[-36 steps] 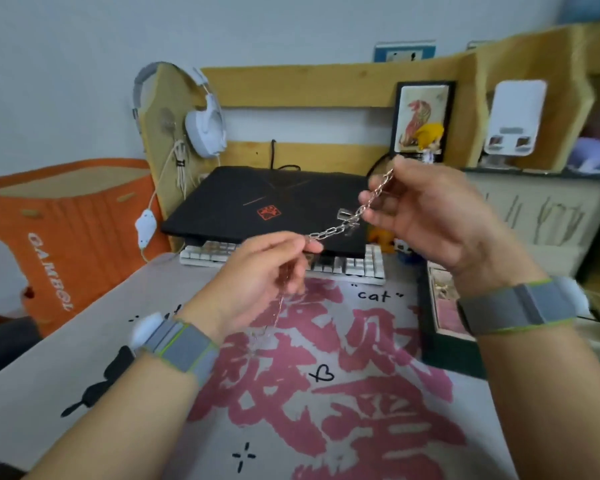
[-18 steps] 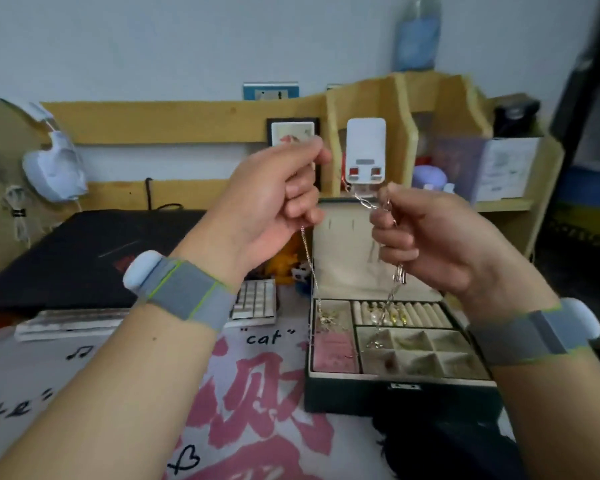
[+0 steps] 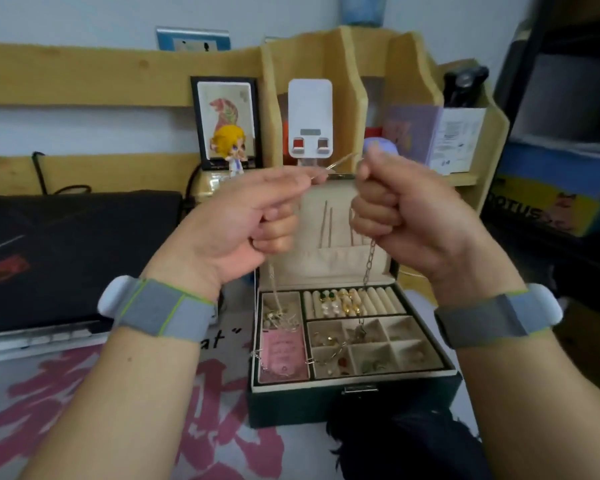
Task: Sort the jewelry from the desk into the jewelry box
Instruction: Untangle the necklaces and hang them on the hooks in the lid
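Head view: at frame centre a silver chain (image 3: 370,261) is held above the open jewelry box (image 3: 354,382), its upper span pinched by the clenched fingers (image 3: 281,199) of the left hand (image 3: 243,223) and gripped in the fisted right hand (image 3: 406,216). From the right hand, the nearer one, its long axis hangs vertically, the tip pointing down into the lower-right compartments. A downward lowering is judged the coming move.

One head-worn camera is looking forward and down, sitting close above the open jewelry box (image 3: 352,400), which is lying just below centre.
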`<state>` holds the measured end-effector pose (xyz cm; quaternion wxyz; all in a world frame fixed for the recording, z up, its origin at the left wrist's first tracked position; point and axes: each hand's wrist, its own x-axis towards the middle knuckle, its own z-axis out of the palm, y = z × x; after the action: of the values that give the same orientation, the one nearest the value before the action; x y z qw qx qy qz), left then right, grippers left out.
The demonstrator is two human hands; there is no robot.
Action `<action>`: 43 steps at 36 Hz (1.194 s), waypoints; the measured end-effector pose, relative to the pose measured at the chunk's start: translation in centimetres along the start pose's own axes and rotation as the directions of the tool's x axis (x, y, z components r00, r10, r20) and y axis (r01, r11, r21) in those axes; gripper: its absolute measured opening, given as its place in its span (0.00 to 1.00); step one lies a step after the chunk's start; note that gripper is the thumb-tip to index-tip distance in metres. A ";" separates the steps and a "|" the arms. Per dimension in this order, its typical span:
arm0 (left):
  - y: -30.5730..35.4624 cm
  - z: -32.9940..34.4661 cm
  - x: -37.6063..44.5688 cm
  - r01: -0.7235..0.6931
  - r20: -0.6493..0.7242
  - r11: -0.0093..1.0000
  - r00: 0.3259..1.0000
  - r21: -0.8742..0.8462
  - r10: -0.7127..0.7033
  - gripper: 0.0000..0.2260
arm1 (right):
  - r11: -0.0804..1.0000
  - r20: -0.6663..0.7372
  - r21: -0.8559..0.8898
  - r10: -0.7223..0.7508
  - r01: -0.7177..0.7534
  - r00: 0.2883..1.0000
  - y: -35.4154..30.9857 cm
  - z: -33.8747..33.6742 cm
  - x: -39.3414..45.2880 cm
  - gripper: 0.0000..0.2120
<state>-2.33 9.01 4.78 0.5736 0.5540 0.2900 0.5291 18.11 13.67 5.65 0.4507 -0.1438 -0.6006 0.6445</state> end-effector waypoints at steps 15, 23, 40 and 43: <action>2.5 -4.1 -1.4 -0.561 -0.262 0.752 0.827 -0.347 0.496 0.10 | 0.962 -0.203 0.227 -0.103 0.149 0.974 -2.4 -3.0 -1.0 0.14; 2.3 -4.5 -1.6 -0.598 -0.368 0.722 0.795 -0.348 0.482 0.15 | 0.961 -0.289 0.222 -0.096 0.164 0.952 -2.3 -3.9 -1.1 0.15; 2.1 0.0 -2.4 -0.268 0.190 0.960 0.942 -0.075 0.278 0.17 | 0.462 -0.139 -0.840 0.323 -0.284 0.936 0.1 -1.8 -1.0 0.21; 1.7 0.7 -2.2 -0.207 0.265 0.974 0.937 -0.095 0.226 0.17 | 0.781 0.146 -0.600 0.317 -0.171 0.937 1.1 -0.5 -0.6 0.25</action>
<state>-2.75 6.48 5.95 0.5643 0.6314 0.1276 0.5164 18.39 13.68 4.26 0.2217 -0.2722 -0.7937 0.4968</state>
